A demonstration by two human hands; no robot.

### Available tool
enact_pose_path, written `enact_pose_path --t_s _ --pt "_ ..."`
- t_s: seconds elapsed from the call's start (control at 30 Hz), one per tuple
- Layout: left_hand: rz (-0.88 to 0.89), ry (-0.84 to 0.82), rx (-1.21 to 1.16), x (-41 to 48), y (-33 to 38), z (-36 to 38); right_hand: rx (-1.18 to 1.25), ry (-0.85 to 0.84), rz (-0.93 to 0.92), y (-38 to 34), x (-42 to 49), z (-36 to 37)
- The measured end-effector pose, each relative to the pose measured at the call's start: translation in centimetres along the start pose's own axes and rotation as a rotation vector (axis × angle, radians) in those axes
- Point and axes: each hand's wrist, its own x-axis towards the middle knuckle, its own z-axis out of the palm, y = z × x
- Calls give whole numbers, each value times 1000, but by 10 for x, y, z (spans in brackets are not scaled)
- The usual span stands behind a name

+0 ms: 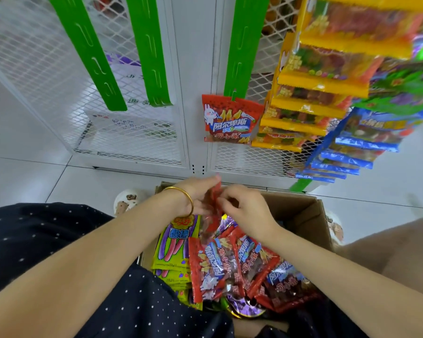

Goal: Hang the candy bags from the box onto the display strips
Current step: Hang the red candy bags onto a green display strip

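both hands meet over the far edge of the cardboard box (pixel 305 211). the left hand (pixel 195 193) and right hand (pixel 244 208) each pinch a red candy bag (pixel 215 193) between curled fingers, lifted just above the heap of red bags (pixel 230 264) in the box. to do this well, i judge: turn the bag upright, find its top hole, and hook it on the green strip (pixel 242 45) above the one red bag already hanging (pixel 230 120). the held bag is blurred and mostly covered by fingers; its hole cannot be made out.
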Motion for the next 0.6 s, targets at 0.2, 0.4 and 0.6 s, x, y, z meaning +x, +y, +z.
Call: enact_pose_path --t_s 0.2,0.4,0.6 --pt "88 -26 -19 -11 11 0 77 37 -97 -13 -10 -11" --pt "296 -34 480 -27 31 -5 35 202 -101 -16 8 -54" --pt "551 -79 749 -51 65 -2 -82 -79 -84 -25 46 -93"
